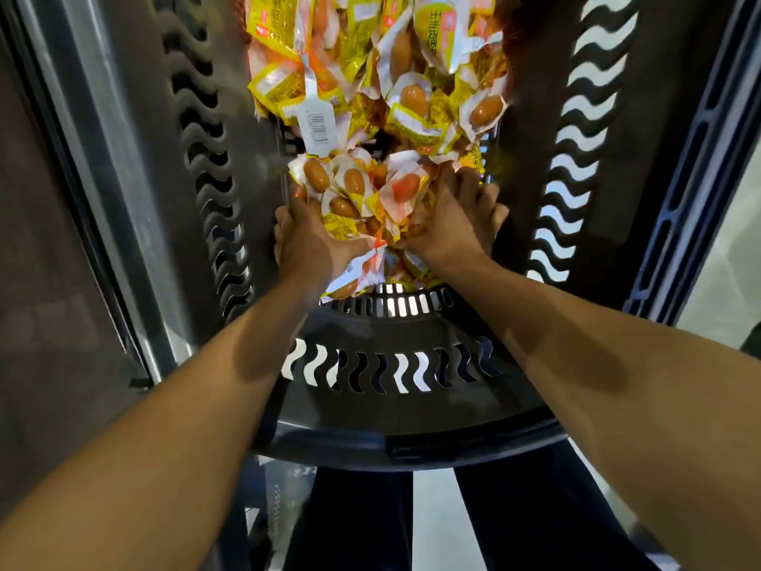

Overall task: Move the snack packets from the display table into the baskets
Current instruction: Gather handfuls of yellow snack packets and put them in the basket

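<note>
Packets (370,96) already fill the far end of the basket (403,405). Our left hand (304,236) and right hand (457,224) cup a bunch by its near edge. We cannot see the table.

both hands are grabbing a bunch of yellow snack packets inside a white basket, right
Not quite: the basket is black, not white, as the head view shows. The rest holds: the left hand and the right hand both grip a bunch of yellow snack packets inside it.
</note>
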